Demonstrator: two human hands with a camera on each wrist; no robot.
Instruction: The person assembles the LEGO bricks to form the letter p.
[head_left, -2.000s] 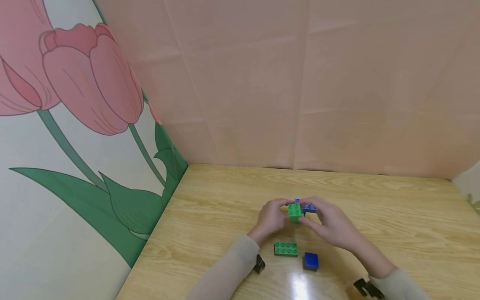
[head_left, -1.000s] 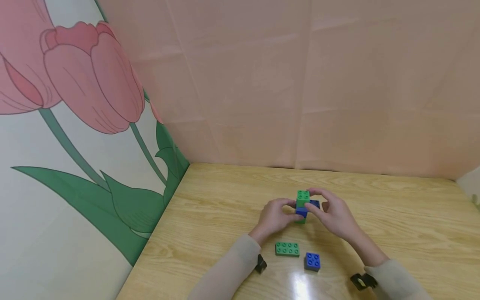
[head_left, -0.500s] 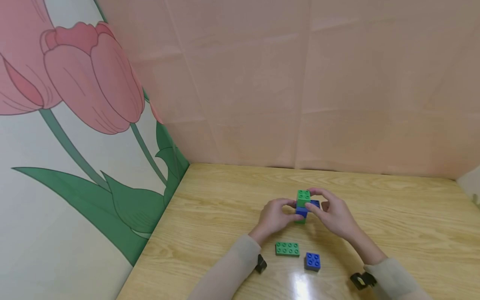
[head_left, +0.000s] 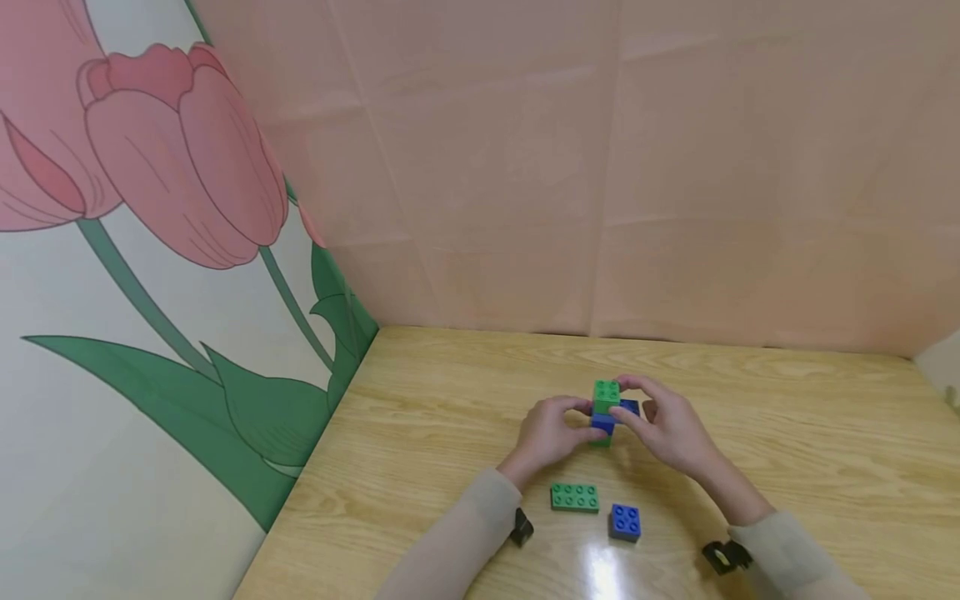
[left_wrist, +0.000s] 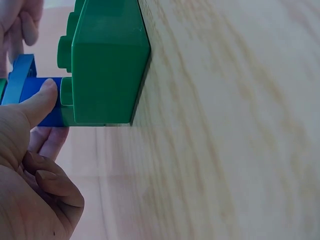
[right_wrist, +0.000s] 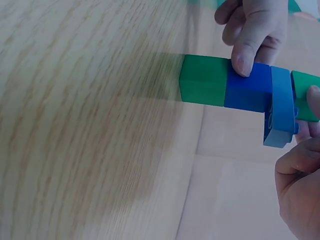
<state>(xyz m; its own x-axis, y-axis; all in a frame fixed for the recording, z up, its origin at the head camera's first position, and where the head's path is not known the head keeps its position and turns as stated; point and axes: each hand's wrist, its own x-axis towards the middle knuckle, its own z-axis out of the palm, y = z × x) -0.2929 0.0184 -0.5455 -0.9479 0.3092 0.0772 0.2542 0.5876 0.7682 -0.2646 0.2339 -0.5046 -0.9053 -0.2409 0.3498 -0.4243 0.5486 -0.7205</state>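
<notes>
A stack of toy building bricks stands upright on the table between the hands. At its base is a green brick (right_wrist: pixel 204 80), with a blue brick (right_wrist: pixel 247 90) above it. Across that lies a wider, thinner blue brick (right_wrist: pixel 281 107), jutting out to the right in the head view. A green four-stud brick (head_left: pixel 607 396) tops the stack; how firmly it is seated I cannot tell. My left hand (head_left: pixel 551 432) pinches the lower blue brick between thumb and fingers. My right hand (head_left: pixel 670 425) pinches the top green brick by its sides.
Nearer to me on the wooden table (head_left: pixel 420 450) lie a green eight-stud brick (head_left: pixel 574 498) and a blue four-stud brick (head_left: pixel 625 522). The eight-stud brick looms large in the left wrist view. A pink sheet (head_left: pixel 480 167) hangs behind the table, a tulip-patterned one (head_left: pixel 172 158) at left.
Two seconds ago the green four-stud brick was lower, in front of the blue bricks; it has risen onto the stack with my right hand. Over the last second both hands have stayed still.
</notes>
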